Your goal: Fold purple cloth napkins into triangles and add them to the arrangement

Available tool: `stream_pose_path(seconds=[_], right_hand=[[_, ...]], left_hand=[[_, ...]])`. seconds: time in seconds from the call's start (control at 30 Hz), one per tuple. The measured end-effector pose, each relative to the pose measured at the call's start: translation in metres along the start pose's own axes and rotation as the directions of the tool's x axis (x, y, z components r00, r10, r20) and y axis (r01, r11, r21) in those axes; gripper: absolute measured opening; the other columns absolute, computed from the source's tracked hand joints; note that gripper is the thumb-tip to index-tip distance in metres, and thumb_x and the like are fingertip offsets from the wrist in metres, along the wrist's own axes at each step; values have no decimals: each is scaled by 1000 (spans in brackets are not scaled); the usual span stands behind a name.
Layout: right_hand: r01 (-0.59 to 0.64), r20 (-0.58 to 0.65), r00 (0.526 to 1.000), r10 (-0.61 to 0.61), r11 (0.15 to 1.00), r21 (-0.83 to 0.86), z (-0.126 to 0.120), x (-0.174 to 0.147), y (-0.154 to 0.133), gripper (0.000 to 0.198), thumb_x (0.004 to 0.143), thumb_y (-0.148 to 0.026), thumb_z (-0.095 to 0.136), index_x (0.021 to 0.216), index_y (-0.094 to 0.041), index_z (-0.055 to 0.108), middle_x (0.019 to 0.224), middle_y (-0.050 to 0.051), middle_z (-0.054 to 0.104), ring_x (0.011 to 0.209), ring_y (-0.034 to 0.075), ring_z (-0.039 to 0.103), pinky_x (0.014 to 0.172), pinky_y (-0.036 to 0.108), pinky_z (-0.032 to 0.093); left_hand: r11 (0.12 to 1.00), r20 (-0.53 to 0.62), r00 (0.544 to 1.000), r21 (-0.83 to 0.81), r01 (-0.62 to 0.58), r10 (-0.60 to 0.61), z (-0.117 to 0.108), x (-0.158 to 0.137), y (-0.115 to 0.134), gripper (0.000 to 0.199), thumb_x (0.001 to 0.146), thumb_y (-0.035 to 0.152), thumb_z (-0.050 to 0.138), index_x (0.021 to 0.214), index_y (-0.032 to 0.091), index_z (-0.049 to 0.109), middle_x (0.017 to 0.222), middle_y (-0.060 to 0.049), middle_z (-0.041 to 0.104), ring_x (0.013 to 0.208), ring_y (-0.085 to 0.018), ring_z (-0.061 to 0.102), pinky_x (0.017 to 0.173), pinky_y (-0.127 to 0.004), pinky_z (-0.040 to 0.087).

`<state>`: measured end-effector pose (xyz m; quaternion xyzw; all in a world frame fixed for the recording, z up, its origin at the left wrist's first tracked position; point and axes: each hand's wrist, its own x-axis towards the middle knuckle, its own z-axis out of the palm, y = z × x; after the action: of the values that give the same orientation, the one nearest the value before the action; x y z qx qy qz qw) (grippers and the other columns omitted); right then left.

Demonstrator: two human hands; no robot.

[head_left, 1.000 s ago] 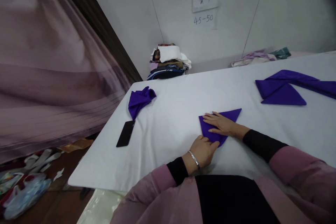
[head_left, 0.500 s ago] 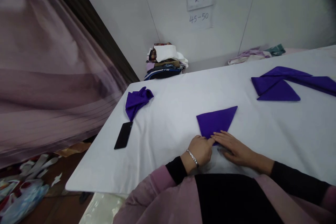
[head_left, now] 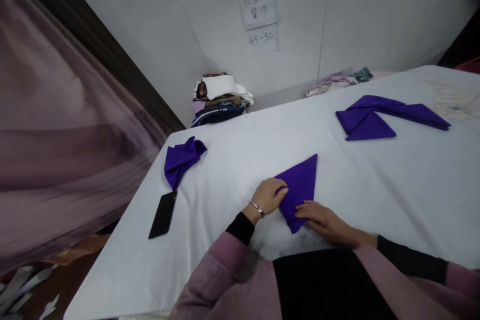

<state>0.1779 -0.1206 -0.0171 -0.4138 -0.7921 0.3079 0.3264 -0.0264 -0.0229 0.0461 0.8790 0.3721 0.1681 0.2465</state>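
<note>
A folded purple napkin [head_left: 300, 180] lies on the white-covered table in front of me, one point towards the back right and another towards me. My left hand [head_left: 268, 196], with a silver bracelet at the wrist, is closed on the napkin's left corner, fingers curled over the cloth. At the lower right edge, my right hand [head_left: 318, 217] grips the same napkin. Its fingers lie together on top of the cloth, and the thumb is mostly hidden.
Left on the table are a folded purple cloth [head_left: 182, 159] and a black phone [head_left: 163, 215]. Another purple folded cloth [head_left: 369, 119] lies back right. Behind the table stand a clothes stack [head_left: 219, 97] and more cloths [head_left: 333, 81]. A pinkish curtain [head_left: 75, 160] hangs left.
My left hand has moved from the near point to the napkin's left corner. The napkin has turned slightly, and its near point now shows. My view has shifted right.
</note>
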Motion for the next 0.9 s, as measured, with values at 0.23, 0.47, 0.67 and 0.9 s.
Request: stream_pose_path(seconds=[0.23, 0.47, 0.67, 0.9], right_hand=[[-349, 31, 918, 395, 769, 536, -28, 5, -19, 30, 86, -40, 54, 109, -26, 65, 108, 4, 68, 104, 23, 59, 94, 45, 44], [-400, 71, 794, 604, 432, 808, -57, 33, 4, 33, 79, -40, 63, 104, -19, 63, 102, 8, 68, 91, 22, 64, 85, 39, 50], [-427, 67, 733, 677, 382, 820, -64, 49, 29, 26, 77, -27, 65, 101, -20, 60, 94, 6, 68, 78, 17, 65, 76, 34, 54], [-474, 76, 713, 697, 400, 785, -73, 57, 40, 20, 76, -29, 67, 92, -20, 59, 83, 4, 67, 67, 14, 62, 63, 29, 54]], left_hand=[[996, -72, 996, -69, -64, 59, 14, -9, -24, 29, 93, 33, 39, 107, 21, 62, 103, -4, 68, 97, -17, 58, 91, -35, 42], [984, -193, 970, -133, 122, -146, 22, -6, -36, 36, 85, 38, 53, 117, 23, 58, 98, -4, 68, 93, -19, 59, 89, -38, 44], [968, -224, 948, -157, 193, -226, 31, 7, -43, 28, 81, 26, 57, 109, 22, 63, 84, 0, 68, 83, -16, 61, 85, -36, 47], [958, -200, 944, -173, 228, -261, 29, 9, -41, 26, 81, 26, 56, 106, 23, 64, 82, 1, 68, 83, -16, 61, 84, -35, 48]])
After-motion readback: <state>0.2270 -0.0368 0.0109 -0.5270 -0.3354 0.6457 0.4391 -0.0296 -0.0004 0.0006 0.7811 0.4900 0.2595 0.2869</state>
